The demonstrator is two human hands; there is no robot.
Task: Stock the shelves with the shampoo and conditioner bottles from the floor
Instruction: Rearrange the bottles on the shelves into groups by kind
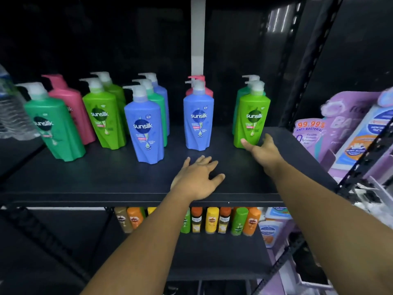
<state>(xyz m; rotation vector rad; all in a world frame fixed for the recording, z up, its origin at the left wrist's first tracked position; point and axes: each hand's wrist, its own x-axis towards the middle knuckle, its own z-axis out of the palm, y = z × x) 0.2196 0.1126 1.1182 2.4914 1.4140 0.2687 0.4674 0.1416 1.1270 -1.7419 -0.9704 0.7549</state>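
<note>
Several Sunsilk pump bottles stand upright on the black shelf (pixel 106 179). A light green bottle (pixel 253 120) is at the right, a blue one (pixel 198 120) in the middle, another blue one (pixel 144 130) nearer the front. Further left stand a light green bottle (pixel 104 120), a pink one (pixel 70 107) and a dark green one (pixel 53 126). My right hand (pixel 262 149) reaches the base of the right light green bottle, fingers relaxed and touching it. My left hand (pixel 197 177) lies flat on the shelf, fingers spread, holding nothing.
A clear water bottle (pixel 12 111) stands at the far left. The shelf below holds several small orange, yellow and green bottles (pixel 212 220). Purple packaged goods (pixel 340 133) hang at the right beside a black slotted upright (pixel 297 92). A white post (pixel 197 35) runs behind.
</note>
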